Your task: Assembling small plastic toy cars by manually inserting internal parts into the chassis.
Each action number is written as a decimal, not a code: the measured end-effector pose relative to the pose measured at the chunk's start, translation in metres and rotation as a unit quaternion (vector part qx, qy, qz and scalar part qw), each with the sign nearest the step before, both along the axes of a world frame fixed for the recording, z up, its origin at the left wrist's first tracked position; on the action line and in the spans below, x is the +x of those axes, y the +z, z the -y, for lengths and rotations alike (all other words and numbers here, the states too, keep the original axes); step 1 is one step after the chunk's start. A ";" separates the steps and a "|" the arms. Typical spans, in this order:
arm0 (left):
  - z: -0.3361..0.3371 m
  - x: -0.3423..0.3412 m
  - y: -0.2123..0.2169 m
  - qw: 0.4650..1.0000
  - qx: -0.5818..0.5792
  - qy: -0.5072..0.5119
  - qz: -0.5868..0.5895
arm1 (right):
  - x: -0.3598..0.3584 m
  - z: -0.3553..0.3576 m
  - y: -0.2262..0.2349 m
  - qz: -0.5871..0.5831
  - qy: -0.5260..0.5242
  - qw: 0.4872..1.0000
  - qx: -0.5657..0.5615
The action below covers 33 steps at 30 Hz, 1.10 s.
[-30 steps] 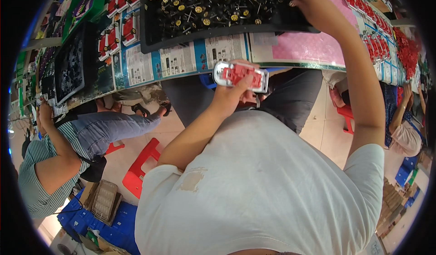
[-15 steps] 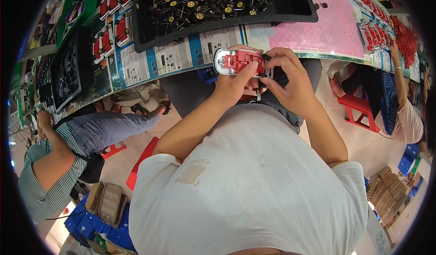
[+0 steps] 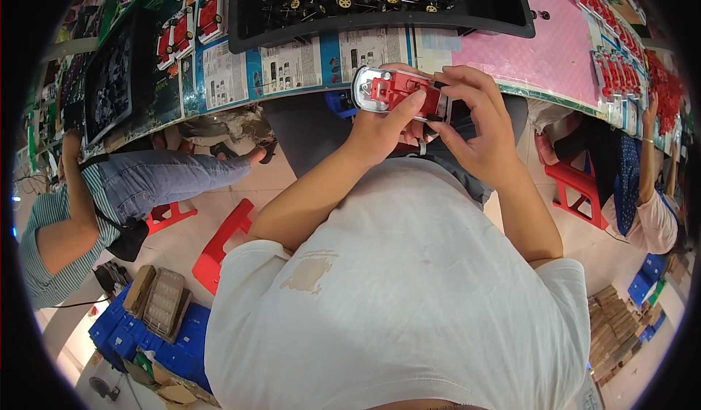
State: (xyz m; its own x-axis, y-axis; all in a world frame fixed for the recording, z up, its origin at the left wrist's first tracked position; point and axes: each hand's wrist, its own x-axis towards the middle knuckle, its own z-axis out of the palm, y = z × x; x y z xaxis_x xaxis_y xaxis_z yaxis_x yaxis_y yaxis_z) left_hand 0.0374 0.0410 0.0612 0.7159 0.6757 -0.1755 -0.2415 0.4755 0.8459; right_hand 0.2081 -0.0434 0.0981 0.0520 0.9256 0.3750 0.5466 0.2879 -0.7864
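Observation:
I hold a red toy car body point(image 3: 398, 92) with a clear grey shell above my lap, just in front of the table edge. My left hand point(image 3: 380, 125) grips it from below, thumb on top of the red part. At the car's right end, my right hand point(image 3: 478, 121) pinches a small black piece against it. A long black tray point(image 3: 504, 12) full of small black wheels with yellow hubs sits on the table just beyond the car.
A pink mat point(image 3: 540, 52) covers the table to the right, with red parts point(image 3: 617, 67) along its edge. Printed sheets point(image 3: 285, 67) and a second black tray point(image 3: 109, 81) lie left. People sit at left point(image 3: 109, 198) and right point(image 3: 642, 191). Red stools point(image 3: 219, 246) stand on the floor.
My right hand came down from the black wheel tray and joined the left hand at the red car. The car stays in my left hand, now slightly nearer my body.

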 end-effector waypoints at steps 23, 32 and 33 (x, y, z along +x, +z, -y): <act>0.005 0.003 -0.003 1.000 -0.019 -0.013 0.017 | 0.003 0.004 0.010 0.031 -0.041 0.992 -0.112; 0.008 0.006 -0.008 1.000 -0.003 0.006 0.015 | 0.008 0.005 0.002 0.032 -0.023 0.990 -0.135; 0.008 0.005 -0.010 1.000 0.000 -0.001 0.008 | 0.008 0.005 0.002 0.038 -0.024 0.991 -0.129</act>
State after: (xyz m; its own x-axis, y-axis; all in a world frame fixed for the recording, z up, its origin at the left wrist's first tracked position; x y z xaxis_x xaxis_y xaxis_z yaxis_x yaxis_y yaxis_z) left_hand 0.0427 0.0332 0.0517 0.7203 0.6739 -0.1647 -0.2534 0.4766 0.8418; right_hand 0.2164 -0.0484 0.0998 0.0796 0.9881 0.1312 0.6153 0.0548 -0.7864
